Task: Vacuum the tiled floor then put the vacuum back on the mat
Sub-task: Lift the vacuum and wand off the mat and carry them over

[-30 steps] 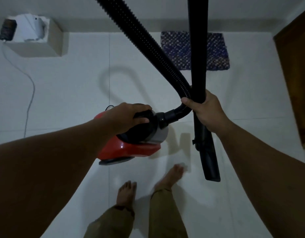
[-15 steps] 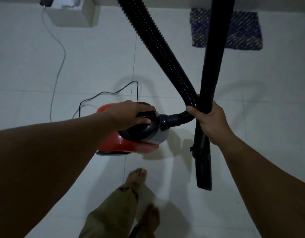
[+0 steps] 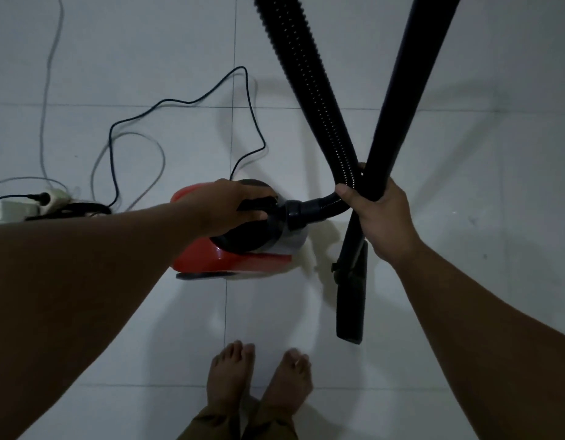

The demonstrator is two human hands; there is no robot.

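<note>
Red glossy plastic forms the shell of the small canister vacuum cleaner (image 3: 211, 258), which has a black domed top and a grey front band and hangs just above the white tiled floor (image 3: 465, 122), its shadow beneath it. The left hand (image 3: 230, 204) curls round the black carry handle on top. The right hand (image 3: 383, 214) clamps two parts together: one ribbed black hose (image 3: 309, 90) and one smooth black rigid tube (image 3: 402, 90), both cut off by the upper edge. The tube ends low in a flat nozzle (image 3: 351, 300). One thin black power cord (image 3: 179, 103) loops to a pale socket strip (image 3: 24, 204), partly cut off at left. Two bare feet (image 3: 259, 379) stand below.
</note>
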